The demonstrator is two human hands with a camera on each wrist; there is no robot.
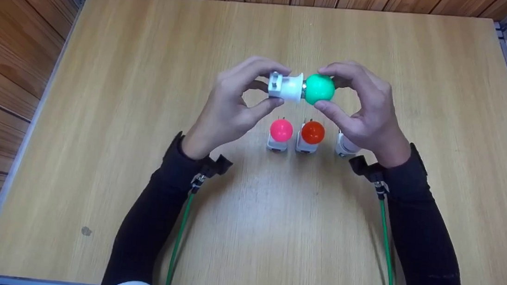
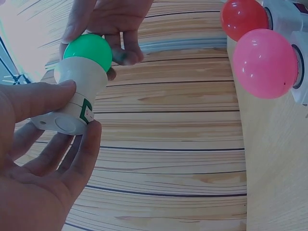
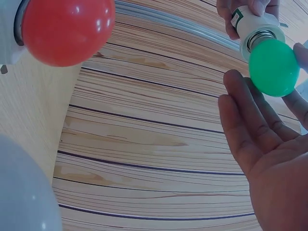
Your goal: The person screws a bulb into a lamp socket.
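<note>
My left hand (image 1: 236, 101) grips a white lamp socket (image 1: 286, 86) by its base, thumb on one side and fingers on the other. My right hand (image 1: 366, 107) pinches a green light bulb (image 1: 319, 89) between thumb and fingertips. The bulb's metal screw base sits at the socket's mouth, with part of the thread showing in the right wrist view, so the green bulb (image 3: 274, 67) is partly inside the socket (image 3: 257, 26). Both are held up above the table, lying sideways in the head view. A label shows on the socket (image 2: 79, 96) in the left wrist view.
Below the hands, a pink bulb (image 1: 281, 130) and a red-orange bulb (image 1: 313, 132) stand in white sockets on the wooden table (image 1: 141, 150). Another white socket piece (image 1: 345, 146) is partly behind the right hand. Green cables (image 1: 182, 229) run from the wrist cameras.
</note>
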